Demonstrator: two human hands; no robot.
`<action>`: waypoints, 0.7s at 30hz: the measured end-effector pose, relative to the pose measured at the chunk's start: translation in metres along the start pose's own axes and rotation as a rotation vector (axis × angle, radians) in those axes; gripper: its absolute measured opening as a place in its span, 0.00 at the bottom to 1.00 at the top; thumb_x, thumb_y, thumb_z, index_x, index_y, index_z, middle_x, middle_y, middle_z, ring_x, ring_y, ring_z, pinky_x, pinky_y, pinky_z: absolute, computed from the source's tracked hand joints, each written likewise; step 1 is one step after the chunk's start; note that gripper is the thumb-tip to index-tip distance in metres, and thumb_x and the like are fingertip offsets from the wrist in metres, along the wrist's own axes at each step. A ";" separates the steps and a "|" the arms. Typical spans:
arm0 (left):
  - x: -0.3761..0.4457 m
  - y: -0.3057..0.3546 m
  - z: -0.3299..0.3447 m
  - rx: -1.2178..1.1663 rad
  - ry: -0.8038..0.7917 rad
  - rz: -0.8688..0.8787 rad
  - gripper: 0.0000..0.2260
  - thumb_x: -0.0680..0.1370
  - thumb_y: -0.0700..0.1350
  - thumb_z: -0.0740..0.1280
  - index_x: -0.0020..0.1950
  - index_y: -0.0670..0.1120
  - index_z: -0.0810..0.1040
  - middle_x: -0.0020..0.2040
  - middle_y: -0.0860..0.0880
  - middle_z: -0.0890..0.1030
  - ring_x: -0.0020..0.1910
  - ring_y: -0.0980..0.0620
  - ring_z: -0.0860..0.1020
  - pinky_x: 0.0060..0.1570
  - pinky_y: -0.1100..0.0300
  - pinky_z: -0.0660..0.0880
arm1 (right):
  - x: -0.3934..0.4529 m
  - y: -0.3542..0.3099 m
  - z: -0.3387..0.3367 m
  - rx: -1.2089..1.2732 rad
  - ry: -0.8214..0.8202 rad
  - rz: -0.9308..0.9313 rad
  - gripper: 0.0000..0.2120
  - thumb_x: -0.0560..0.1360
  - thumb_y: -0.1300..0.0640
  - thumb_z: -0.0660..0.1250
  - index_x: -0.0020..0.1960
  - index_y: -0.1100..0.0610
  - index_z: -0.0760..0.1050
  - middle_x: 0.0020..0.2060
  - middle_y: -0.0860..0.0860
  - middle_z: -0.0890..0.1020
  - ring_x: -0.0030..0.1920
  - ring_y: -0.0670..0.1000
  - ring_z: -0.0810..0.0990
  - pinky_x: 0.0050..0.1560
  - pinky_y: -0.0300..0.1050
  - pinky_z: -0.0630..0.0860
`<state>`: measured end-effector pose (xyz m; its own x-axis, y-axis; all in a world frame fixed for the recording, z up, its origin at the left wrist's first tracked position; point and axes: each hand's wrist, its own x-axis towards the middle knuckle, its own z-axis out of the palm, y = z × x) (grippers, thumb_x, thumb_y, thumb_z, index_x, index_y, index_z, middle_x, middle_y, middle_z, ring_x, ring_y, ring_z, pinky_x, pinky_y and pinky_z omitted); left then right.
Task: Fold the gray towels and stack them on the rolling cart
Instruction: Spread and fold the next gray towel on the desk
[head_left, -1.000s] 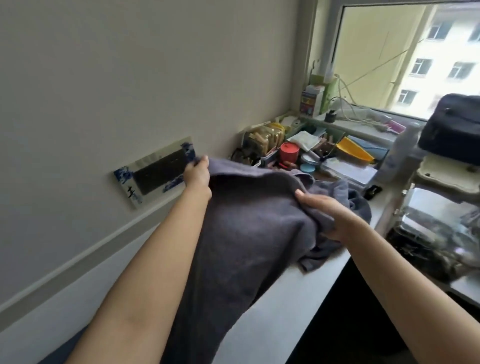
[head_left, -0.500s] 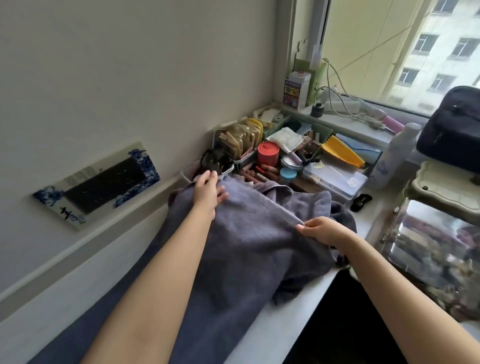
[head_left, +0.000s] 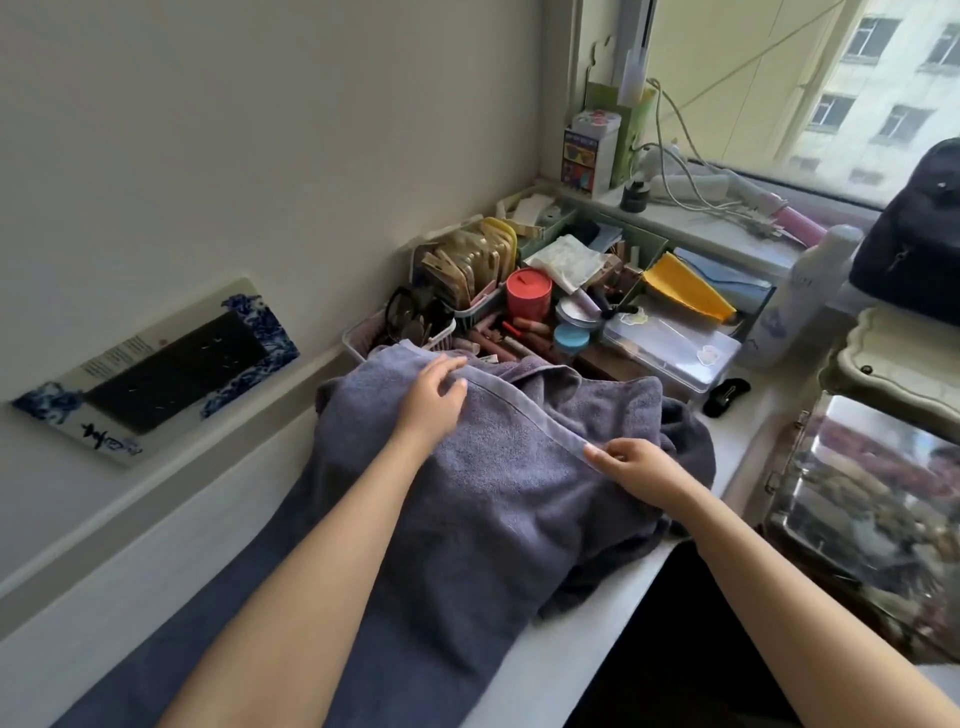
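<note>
A gray towel (head_left: 488, 499) lies spread along the white counter (head_left: 582, 639), its far end bunched over more gray cloth (head_left: 685, 447) at the right. My left hand (head_left: 434, 397) rests on the towel's far end with fingers relaxed and spread, next to the hem band. My right hand (head_left: 631, 462) pinches that hem band near the towel's right side. The rolling cart is not in view.
Past the towel, baskets (head_left: 467, 296) crowd the counter's far end, with a red tub (head_left: 529, 293), small jars and a clear box (head_left: 670, 343). A white bottle (head_left: 800, 296) and a black clip (head_left: 726, 396) sit right. A clear case (head_left: 872, 509) stands at right, and a plaque (head_left: 156, 369) leans on the wall.
The towel came down from held up in the air onto the counter. My left hand let go of its corner and now lies flat on it; my right hand slid to the hem.
</note>
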<state>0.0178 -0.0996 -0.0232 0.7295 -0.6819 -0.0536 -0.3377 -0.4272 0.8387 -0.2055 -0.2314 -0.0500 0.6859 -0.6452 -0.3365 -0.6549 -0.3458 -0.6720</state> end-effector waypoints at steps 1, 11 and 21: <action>-0.009 -0.002 0.003 0.005 0.010 0.026 0.14 0.78 0.38 0.61 0.63 0.44 0.76 0.70 0.46 0.69 0.70 0.52 0.66 0.63 0.69 0.59 | -0.002 0.000 -0.001 -0.008 -0.047 0.002 0.22 0.73 0.40 0.65 0.32 0.56 0.67 0.27 0.49 0.69 0.31 0.47 0.68 0.35 0.43 0.64; -0.117 -0.039 0.001 -0.057 0.118 -0.023 0.09 0.78 0.39 0.62 0.54 0.47 0.80 0.53 0.50 0.72 0.45 0.59 0.74 0.53 0.75 0.68 | -0.035 0.001 0.019 0.124 -0.069 -0.089 0.14 0.67 0.53 0.76 0.48 0.56 0.76 0.36 0.47 0.78 0.40 0.46 0.76 0.39 0.35 0.71; -0.228 -0.109 -0.005 0.090 -0.053 -0.239 0.11 0.70 0.53 0.73 0.36 0.51 0.74 0.44 0.45 0.78 0.43 0.51 0.75 0.48 0.62 0.72 | -0.096 0.020 0.066 0.802 0.011 0.006 0.11 0.68 0.66 0.73 0.50 0.63 0.80 0.41 0.55 0.85 0.42 0.53 0.82 0.45 0.39 0.80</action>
<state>-0.1090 0.1055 -0.0994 0.7637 -0.5841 -0.2747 -0.2124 -0.6294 0.7475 -0.2636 -0.1314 -0.0753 0.6771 -0.6536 -0.3381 -0.2283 0.2501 -0.9409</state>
